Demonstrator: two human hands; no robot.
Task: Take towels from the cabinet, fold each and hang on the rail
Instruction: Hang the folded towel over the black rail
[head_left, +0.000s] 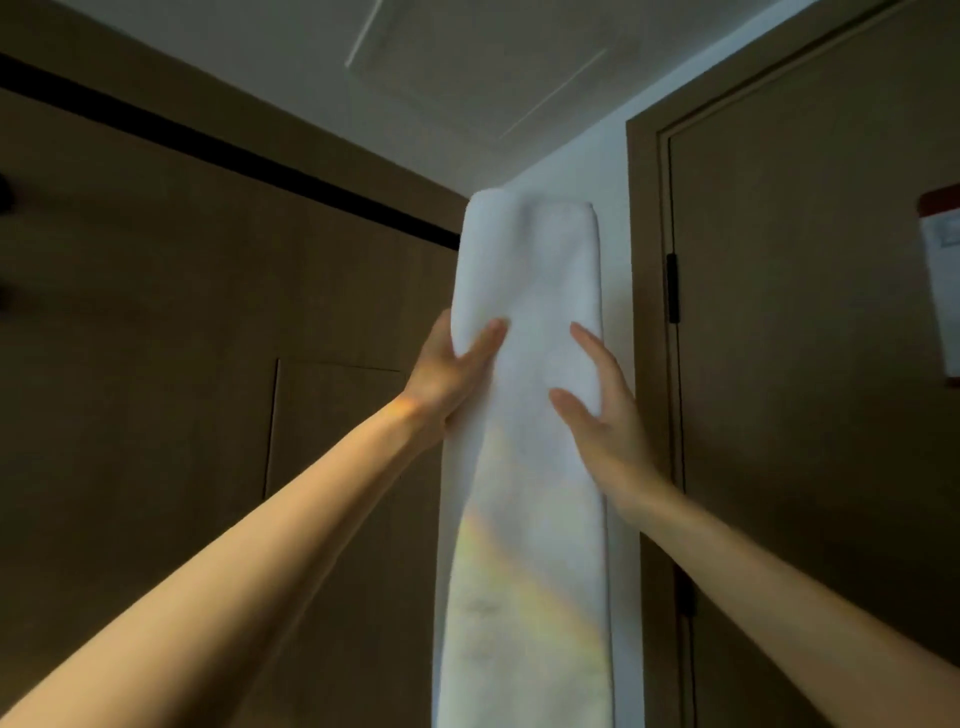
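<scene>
A long white towel (535, 467), folded into a narrow strip, hangs upright in front of me from about head height down past the frame's bottom edge. My left hand (452, 379) grips its left edge, thumb in front and fingers curled behind. My right hand (602, 405) lies flat on the towel's right side with straight fingers and thumb spread. The towel's top fold is rounded over; what it hangs on is hidden. No rail is in sight.
Brown wooden wall panels (208, 312) with a dark horizontal strip fill the left. A brown door (810, 338) with hinges and a posted notice (943, 280) stands on the right. A narrow white wall (621, 218) runs between them behind the towel.
</scene>
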